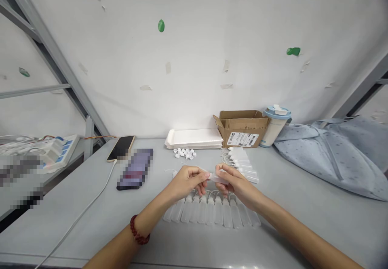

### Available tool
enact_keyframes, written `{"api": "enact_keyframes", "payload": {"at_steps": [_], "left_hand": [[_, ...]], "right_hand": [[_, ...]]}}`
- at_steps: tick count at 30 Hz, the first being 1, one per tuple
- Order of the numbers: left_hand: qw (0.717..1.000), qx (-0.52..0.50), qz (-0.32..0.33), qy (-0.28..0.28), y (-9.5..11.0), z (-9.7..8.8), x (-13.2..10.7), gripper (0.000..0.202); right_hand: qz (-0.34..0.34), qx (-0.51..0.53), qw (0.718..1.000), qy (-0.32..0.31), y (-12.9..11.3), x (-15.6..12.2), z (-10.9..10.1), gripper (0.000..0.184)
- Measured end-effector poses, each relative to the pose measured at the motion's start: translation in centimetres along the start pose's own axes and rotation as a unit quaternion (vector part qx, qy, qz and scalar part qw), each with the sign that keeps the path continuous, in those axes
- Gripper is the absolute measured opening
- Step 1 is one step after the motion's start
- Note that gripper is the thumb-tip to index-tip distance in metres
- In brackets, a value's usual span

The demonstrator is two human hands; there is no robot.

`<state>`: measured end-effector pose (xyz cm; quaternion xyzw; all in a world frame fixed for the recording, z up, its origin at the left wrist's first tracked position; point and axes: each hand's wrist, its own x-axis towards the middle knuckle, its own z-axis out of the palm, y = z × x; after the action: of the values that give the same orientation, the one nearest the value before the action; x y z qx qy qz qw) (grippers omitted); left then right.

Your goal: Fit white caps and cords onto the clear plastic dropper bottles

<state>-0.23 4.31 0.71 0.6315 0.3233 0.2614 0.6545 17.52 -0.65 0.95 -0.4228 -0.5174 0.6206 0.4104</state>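
Note:
A small translucent plastic bottle (pixel 218 179) is held lengthwise between my hands, above the table. My left hand (pixel 189 180) pinches its white neck end between thumb and fingers; whether a cap sits there is hard to make out. The body of the same bottle is gripped by my right hand (pixel 235 181). Below the hands, several similar bottles (pixel 210 214) lie side by side in a row, with white tops and thin loops pointing away from me. Another group of bottles (pixel 244 164) lies behind my right hand. Small white caps (pixel 184 153) are heaped beyond my left hand.
At the back stand a stack of white padded envelopes (pixel 195 139), an open cardboard box (pixel 241 129) and a blue-lidded cup (pixel 274 127). Blue patterned cloth (pixel 330 156) covers the right side. Leftward lie a phone (pixel 121 148) on a white cable, a purple pouch-like item (pixel 136 168) and a power strip (pixel 62 154).

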Motion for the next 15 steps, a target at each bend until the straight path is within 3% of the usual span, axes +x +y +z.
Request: {"api": "enact_keyframes", "payload": {"at_steps": [3, 8, 11, 15], "left_hand": [[0.999, -0.009, -0.006, 0.043, 0.1, -0.1, 0.1, 0.037], [0.996, -0.017, -0.023, 0.082, -0.2, -0.4, 0.3, 0.039], [0.997, -0.025, -0.019, 0.069, -0.4, -0.5, 0.4, 0.039], [0.999, -0.025, 0.007, 0.046, -0.4, -0.7, 0.3, 0.035]], "right_hand": [[-0.054, -0.107, 0.992, 0.041, 0.2, 0.1, -0.1, 0.025], [-0.156, -0.335, 0.922, 0.116, 1.0, 0.2, -0.5, 0.024], [-0.179, -0.370, 0.904, 0.114, 1.4, 0.2, -0.6, 0.024], [-0.187, -0.355, 0.909, 0.113, 1.2, 0.2, -0.5, 0.024]]}}
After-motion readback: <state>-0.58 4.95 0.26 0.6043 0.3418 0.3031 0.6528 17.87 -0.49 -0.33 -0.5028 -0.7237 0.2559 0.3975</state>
